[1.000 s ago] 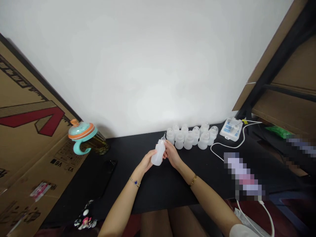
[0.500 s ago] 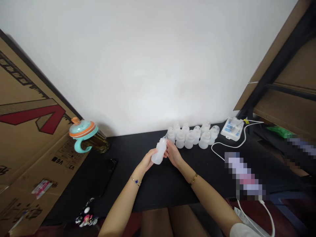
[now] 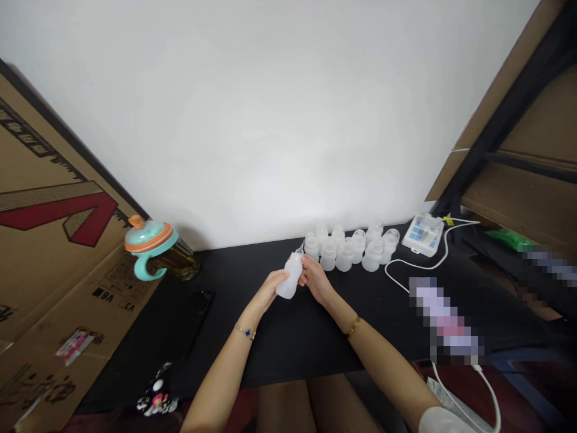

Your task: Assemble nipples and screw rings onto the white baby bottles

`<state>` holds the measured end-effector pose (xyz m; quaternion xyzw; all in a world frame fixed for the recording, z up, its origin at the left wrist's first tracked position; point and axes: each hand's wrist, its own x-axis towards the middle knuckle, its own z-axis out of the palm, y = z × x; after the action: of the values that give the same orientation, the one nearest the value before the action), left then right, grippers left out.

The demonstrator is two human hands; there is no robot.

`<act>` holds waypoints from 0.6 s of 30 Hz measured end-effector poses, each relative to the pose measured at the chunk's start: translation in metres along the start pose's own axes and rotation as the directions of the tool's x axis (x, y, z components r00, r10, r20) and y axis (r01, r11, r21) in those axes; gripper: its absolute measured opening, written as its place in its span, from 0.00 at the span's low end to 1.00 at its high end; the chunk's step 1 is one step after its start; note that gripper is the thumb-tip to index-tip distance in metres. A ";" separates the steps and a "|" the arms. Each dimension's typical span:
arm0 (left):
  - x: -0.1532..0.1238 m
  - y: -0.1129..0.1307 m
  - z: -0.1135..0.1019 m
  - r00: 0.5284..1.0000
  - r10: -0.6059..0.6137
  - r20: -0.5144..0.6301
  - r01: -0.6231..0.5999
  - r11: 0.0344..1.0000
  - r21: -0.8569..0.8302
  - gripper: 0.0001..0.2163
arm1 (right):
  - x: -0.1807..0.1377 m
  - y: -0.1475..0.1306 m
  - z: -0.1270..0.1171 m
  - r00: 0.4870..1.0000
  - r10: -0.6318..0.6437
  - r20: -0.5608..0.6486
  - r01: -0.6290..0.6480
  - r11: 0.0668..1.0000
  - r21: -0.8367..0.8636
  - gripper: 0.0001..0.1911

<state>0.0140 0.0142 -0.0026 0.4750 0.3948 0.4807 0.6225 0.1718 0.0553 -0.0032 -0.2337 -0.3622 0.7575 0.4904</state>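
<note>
A translucent white plastic bottle point(image 3: 288, 284) is tilted between my two hands, over the black table. My left hand point(image 3: 271, 287) is closed around its lower left side, with the thumb across the front. At the neck, the fingers of my right hand point(image 3: 314, 278) are bent and pressed against the bottle's right side. A clear tip or cap point(image 3: 300, 249) shows at the bottle's top, partly hidden by my fingers. Just beyond, to the right, stand several similar small bottles point(image 3: 345, 257) with clear caps, upright in a close group near the wall.
A cup with a turquoise lid point(image 3: 151, 237) stands at the left, beside a cardboard box point(image 3: 58, 210). A black phone point(image 3: 187, 325) with a charm point(image 3: 157, 400) lies in front of it. At the right are a white power strip point(image 3: 424, 234), a white cable point(image 3: 417, 264) and a blurred phone point(image 3: 446, 319).
Both hands stay on the bottle in nearly the same pose. The whole view has shifted very slightly.
</note>
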 end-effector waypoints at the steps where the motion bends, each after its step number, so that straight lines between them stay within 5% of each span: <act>1: 0.000 0.001 0.000 1.000 -0.001 -0.017 0.002 1.000 0.031 0.22 | 0.001 0.001 -0.001 1.000 0.004 -0.026 -0.004 1.000 0.002 0.19; 6: 0.000 0.000 0.001 0.995 -0.045 -0.091 0.044 0.999 -0.015 0.21 | 0.003 0.004 -0.002 0.997 -0.007 -0.074 0.004 0.999 -0.042 0.21; 12: -0.003 0.003 0.004 0.996 -0.088 0.006 0.088 0.978 -0.191 0.22 | -0.004 -0.002 0.002 0.998 0.017 0.054 -0.015 0.999 -0.038 0.21; 18: -0.004 0.005 0.003 0.997 -0.073 0.011 0.073 0.983 -0.169 0.22 | -0.004 -0.005 0.002 0.997 0.023 0.073 -0.019 0.998 -0.060 0.20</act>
<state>0.0149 0.0102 0.0027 0.4069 0.3683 0.4882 0.6786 0.1752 0.0519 0.0017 -0.2236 -0.3999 0.7596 0.4616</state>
